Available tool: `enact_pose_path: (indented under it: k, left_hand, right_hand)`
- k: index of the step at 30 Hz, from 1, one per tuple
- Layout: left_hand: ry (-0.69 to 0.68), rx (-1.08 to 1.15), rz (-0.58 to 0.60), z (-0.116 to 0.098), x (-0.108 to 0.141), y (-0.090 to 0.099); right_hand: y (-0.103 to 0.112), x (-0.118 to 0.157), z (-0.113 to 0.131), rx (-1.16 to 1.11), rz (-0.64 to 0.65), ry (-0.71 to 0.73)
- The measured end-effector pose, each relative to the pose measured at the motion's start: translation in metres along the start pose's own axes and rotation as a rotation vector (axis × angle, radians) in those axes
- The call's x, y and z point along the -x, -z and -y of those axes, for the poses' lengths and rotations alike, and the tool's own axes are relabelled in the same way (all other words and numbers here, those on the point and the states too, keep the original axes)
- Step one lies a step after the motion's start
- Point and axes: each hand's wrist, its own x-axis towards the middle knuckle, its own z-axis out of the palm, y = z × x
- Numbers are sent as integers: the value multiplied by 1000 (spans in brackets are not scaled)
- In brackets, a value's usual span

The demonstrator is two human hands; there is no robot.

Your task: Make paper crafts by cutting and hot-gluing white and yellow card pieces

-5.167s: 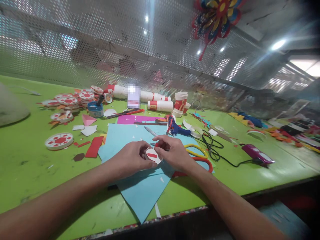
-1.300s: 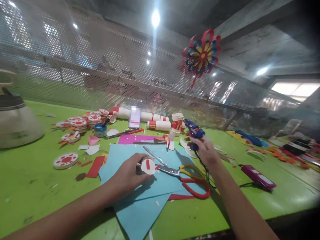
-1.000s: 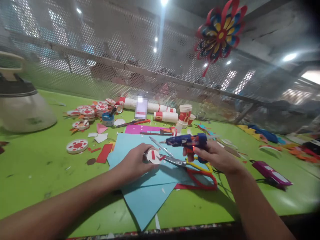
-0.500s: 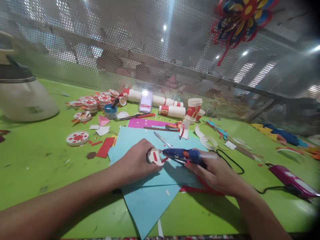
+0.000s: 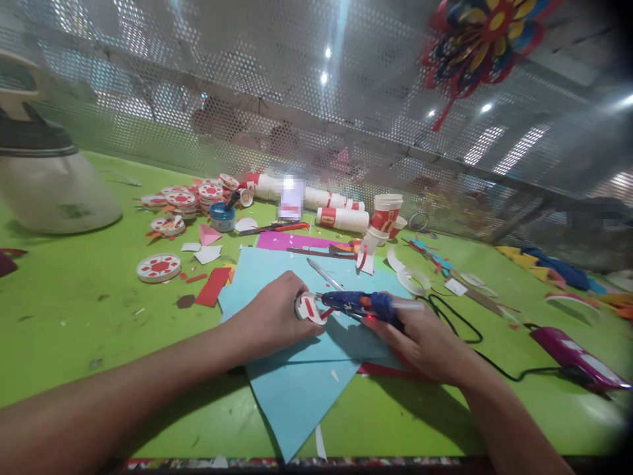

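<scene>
My left hand [image 5: 279, 313] is closed on a small round white piece [image 5: 312, 310] with red strips, held above light blue paper [image 5: 287, 402]. In my right hand [image 5: 420, 330] is a blue glue gun [image 5: 356, 303], its nozzle at the upper edge of the white piece. Whether the nozzle touches it cannot be made out. A red light shows on the gun's underside, and a clear stick juts from its rear. Beyond the gun a silver pen [image 5: 324, 272] lies on the blue paper.
White-and-red discs [image 5: 180, 198] are piled at the back left, near a blue jar [image 5: 222, 216] and a large spray bottle [image 5: 54, 185]. Paper cups [image 5: 386, 214] stand at the back. A purple device [image 5: 576, 356] lies right, with a black cable [image 5: 524, 375] near my right arm.
The view has shifted slightly, so the objects at the left appear further right. Both hands keep their grips, and the nozzle remains close to the white piece.
</scene>
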Motion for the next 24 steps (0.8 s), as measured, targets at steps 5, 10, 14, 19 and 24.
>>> enact_pose_path:
  k: [5,10,14,19,24]
  left_hand:
    - [-5,-4,-7,-1,0,0]
    - [-9,-6,-17,-2,0,0]
    - [-8,-3,-23,-2,0,1]
    - [-11,-13,-33,-3,1,1]
    - [9,-15,-24,-2,0,1]
  right_hand:
    - [-1,0,0,13,8,-11]
    - [-2,-2,2,-5,27,-22]
    - [-3,-2,3,-13,34,-29]
    - [-2,-1,4,1,32,-42]
    - [-2,-1,1,-25,11,-61]
